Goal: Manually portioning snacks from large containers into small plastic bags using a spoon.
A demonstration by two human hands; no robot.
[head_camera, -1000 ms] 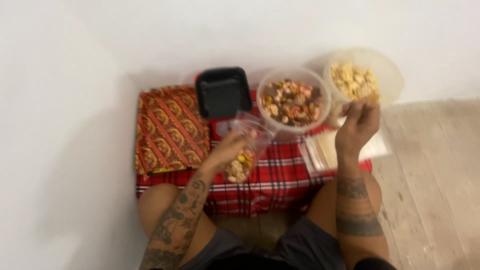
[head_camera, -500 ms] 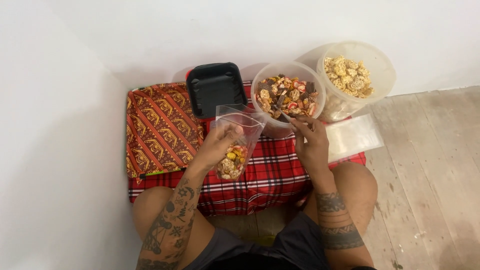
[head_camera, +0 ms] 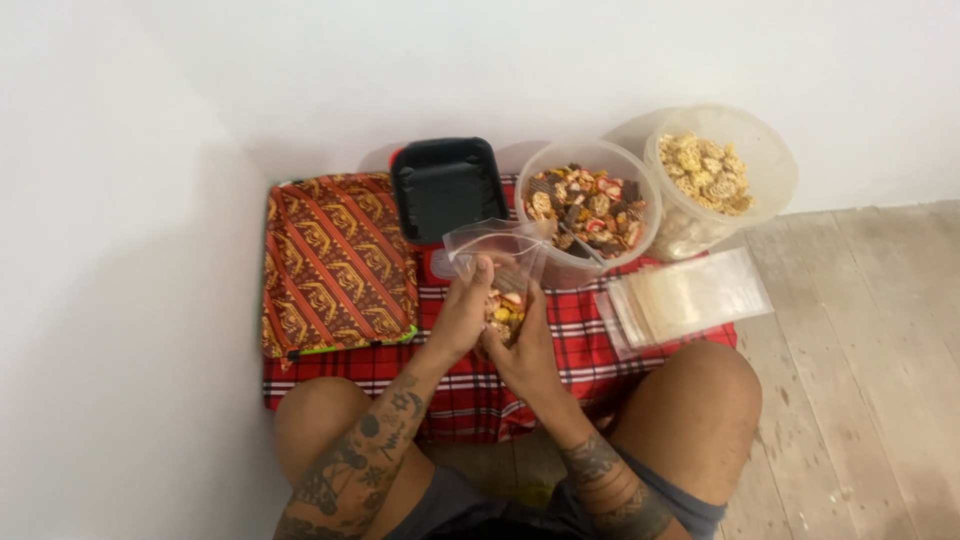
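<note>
While a patterned orange cushion [head_camera: 335, 262] lies far left beside a black tray [head_camera: 446, 187], the left hand [head_camera: 462, 312] and right hand [head_camera: 527, 345] together pinch a clear snack bag [head_camera: 497, 268] over the red plaid cloth [head_camera: 590, 340] — a mixed-snack bowl [head_camera: 590, 205], cracker tub [head_camera: 715, 180] and empty bags [head_camera: 690, 298] sit rightward.

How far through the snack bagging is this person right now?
Done: no filled bags visible. In hand: left hand and right hand hold a part-filled clear bag. Left: mixed-snack bowl and snack tub remain well stocked; empty bags lie stacked.
</note>
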